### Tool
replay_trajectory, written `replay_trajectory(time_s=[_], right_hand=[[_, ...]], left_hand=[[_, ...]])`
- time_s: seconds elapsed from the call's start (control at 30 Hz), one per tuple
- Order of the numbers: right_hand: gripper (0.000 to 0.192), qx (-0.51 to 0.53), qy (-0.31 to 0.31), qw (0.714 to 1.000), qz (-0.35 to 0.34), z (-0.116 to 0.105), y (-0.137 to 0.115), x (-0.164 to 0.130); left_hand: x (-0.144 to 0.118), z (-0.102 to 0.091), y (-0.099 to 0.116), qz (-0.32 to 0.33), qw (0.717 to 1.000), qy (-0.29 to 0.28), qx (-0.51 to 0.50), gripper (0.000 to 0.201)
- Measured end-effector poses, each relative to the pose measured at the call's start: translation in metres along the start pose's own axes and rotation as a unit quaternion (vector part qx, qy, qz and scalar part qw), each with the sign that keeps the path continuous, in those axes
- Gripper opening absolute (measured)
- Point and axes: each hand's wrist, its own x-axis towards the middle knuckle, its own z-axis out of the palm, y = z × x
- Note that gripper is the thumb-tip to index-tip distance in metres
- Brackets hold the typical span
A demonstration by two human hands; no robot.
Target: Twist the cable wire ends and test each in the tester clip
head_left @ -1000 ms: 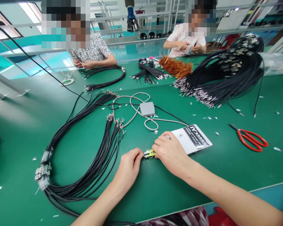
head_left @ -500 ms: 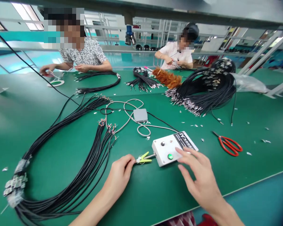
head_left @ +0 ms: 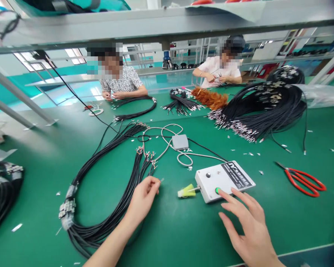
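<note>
A white control box [head_left: 233, 177] with a black knob and a lit green button [head_left: 217, 190] lies on the green table. My right hand [head_left: 247, 226] is spread open, its index fingertip at the green button. A yellow-green clip [head_left: 187, 191] sticks out of the box's left side with nothing in it. My left hand [head_left: 143, 198] is left of the clip and pinches a thin wire end [head_left: 161, 180] between thumb and forefinger. A long bundle of black cables [head_left: 111, 207] runs under and left of that hand, its stripped ends [head_left: 146, 155] fanned out.
A grey pedal box [head_left: 180, 142] with grey cord sits behind the control box. Red scissors [head_left: 304, 180] lie at right. A big heap of black cables [head_left: 267, 107] fills the back right. Two people [head_left: 122, 83] work across the table; metal scraps are scattered about.
My left hand has pulled back from the yellow-green clip, taking a wire end with it. My right hand left the clip and box top and now reaches the green button.
</note>
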Motion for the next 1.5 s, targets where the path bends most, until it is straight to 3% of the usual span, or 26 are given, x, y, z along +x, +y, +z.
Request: replay_trajectory(time_s=[0.1, 0.23, 0.33, 0.43, 0.5, 0.53, 0.57, 0.6, 0.63, 0.67, 0.73, 0.8, 0.93, 1.03, 1.17, 1.3, 1.4, 1.5], right_hand=[[0.021, 0.037, 0.014, 0.999, -0.031, 0.001, -0.010, -0.008], [0.018, 0.076, -0.003, 0.997, -0.034, 0.011, -0.016, -0.021], [0.018, 0.090, 0.000, 0.996, 0.008, 0.017, -0.016, -0.028], [0.020, 0.115, -0.007, 0.993, 0.031, 0.018, -0.016, -0.032], [0.020, 0.132, -0.015, 0.990, 0.048, 0.017, -0.017, -0.033], [0.020, 0.140, -0.018, 0.988, 0.058, 0.016, -0.017, -0.032], [0.020, 0.146, -0.023, 0.987, 0.069, 0.015, -0.018, -0.032], [0.020, 0.151, -0.027, 0.985, 0.076, 0.014, -0.018, -0.031], [0.020, 0.155, -0.030, 0.984, 0.080, 0.014, -0.019, -0.031], [0.020, 0.158, -0.033, 0.983, 0.083, 0.013, -0.019, -0.030], [0.020, 0.162, -0.036, 0.983, 0.083, 0.012, -0.019, -0.029], [0.021, 0.168, -0.036, 0.982, 0.081, 0.011, -0.020, -0.027], [0.020, 0.212, -0.053, 0.970, 0.108, 0.006, -0.031, -0.022], [0.015, 0.286, -0.085, 0.939, 0.171, 0.001, -0.043, -0.018], [0.012, 0.361, -0.147, 0.884, 0.260, -0.004, -0.055, -0.009], [0.016, 0.418, -0.213, 0.828, 0.305, -0.003, -0.066, 0.004], [0.022, 0.480, -0.209, 0.781, 0.340, 0.002, -0.072, 0.013], [0.025, 0.565, -0.176, 0.706, 0.389, 0.011, -0.076, 0.020]], left_hand=[[0.032, -0.040, -0.013, -0.004, 0.994, 0.109, 0.022, 0.024], [0.075, -0.083, -0.039, -0.021, 0.960, 0.256, 0.111, 0.015], [0.085, -0.088, -0.051, -0.032, 0.951, 0.253, 0.173, 0.008], [0.061, -0.073, -0.040, -0.022, 0.954, 0.220, 0.203, 0.010], [0.022, -0.054, -0.024, 0.017, 0.966, 0.154, 0.206, 0.014], [-0.003, -0.043, -0.016, 0.049, 0.976, 0.080, 0.197, 0.014], [-0.029, -0.031, -0.009, 0.135, 0.971, -0.063, 0.185, 0.019], [-0.055, -0.018, -0.004, 0.226, 0.943, -0.170, 0.175, 0.023], [-0.079, -0.006, -0.002, 0.306, 0.903, -0.240, 0.185, 0.020], [-0.100, 0.005, -0.003, 0.362, 0.863, -0.278, 0.217, 0.014], [-0.124, 0.022, -0.009, 0.393, 0.845, -0.264, 0.248, 0.010], [-0.128, 0.028, -0.014, 0.340, 0.873, -0.278, 0.210, 0.012], [-0.106, 0.017, -0.001, 0.115, 0.919, -0.370, 0.066, 0.018], [-0.098, 0.006, 0.013, 0.000, 0.940, -0.339, 0.031, 0.013], [-0.097, 0.003, 0.020, -0.003, 0.950, -0.312, 0.022, 0.019], [-0.092, 0.007, 0.028, 0.010, 0.956, -0.293, 0.008, 0.016], [-0.085, 0.011, 0.040, 0.013, 0.960, -0.278, -0.004, 0.016], [-0.077, 0.015, 0.051, 0.006, 0.968, -0.249, -0.023, 0.019]])
